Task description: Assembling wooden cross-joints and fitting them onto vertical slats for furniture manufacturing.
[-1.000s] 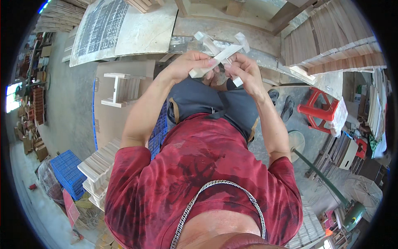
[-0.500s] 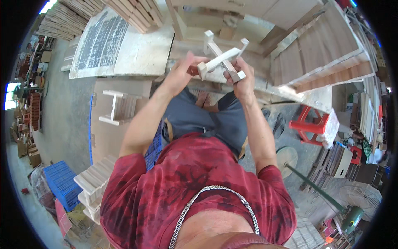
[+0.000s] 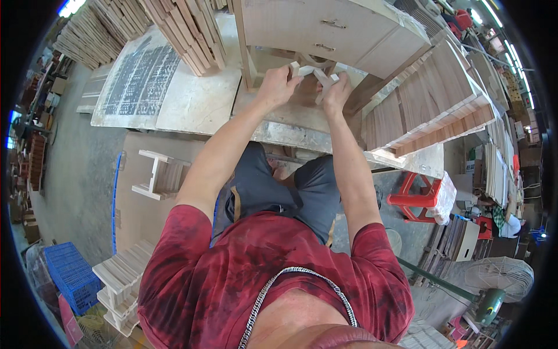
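Observation:
A small crossed frame of pale wooden bars (image 3: 321,77) is held out in front of me above the far side of the workbench (image 3: 279,131). My left hand (image 3: 278,86) closes round one block-ended part of it. On the other side my right hand (image 3: 336,93) grips a bar near its end, fingers wrapped underneath. Both forearms are stretched forward. Behind the frame stands a wooden cabinet (image 3: 290,29) with two small metal handles; its lower opening lies just beyond my hands. Parts of the frame are hidden by my fingers.
A slatted wooden panel stack (image 3: 421,99) stands at the right of the bench, and upright bundled wood strips (image 3: 186,35) at the left. Assembled wooden frames (image 3: 160,174) rest on cardboard at my left. A red stool (image 3: 418,198) and a fan (image 3: 500,276) are at right.
Both hands have moved forward, away from my body, carrying the wooden frame toward the cabinet's lower opening. The frame has turned, and the view has tipped up to show more of the cabinet.

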Demonstrator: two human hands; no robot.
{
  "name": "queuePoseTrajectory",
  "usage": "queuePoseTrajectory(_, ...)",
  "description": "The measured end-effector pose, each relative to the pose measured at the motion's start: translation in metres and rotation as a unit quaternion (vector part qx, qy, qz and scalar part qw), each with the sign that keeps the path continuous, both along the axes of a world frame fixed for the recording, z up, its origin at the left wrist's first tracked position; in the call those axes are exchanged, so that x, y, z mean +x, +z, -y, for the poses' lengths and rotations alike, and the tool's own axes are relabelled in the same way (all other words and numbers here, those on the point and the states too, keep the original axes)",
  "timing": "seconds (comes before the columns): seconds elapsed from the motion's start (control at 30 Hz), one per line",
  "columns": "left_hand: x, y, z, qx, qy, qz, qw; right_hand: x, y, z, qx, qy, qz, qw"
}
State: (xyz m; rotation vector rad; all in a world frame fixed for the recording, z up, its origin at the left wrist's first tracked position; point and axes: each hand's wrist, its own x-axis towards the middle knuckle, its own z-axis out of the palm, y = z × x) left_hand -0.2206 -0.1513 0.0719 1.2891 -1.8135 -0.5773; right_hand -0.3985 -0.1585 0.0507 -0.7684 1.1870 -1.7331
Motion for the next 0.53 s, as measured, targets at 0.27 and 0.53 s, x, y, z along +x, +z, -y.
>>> queuePoseTrajectory(0.27,-0.01,0.004,0.009,0.007,-0.004,-0.007,1.0,-0.026,-0.006,0.02,0.004,0.012,-0.205,0.979)
queuePoseTrajectory(0.53,-0.003,0.009,0.018,0.055,0.003,0.039,0.998,-0.018,0.01,0.013,0.064,0.048,-0.184,0.98)
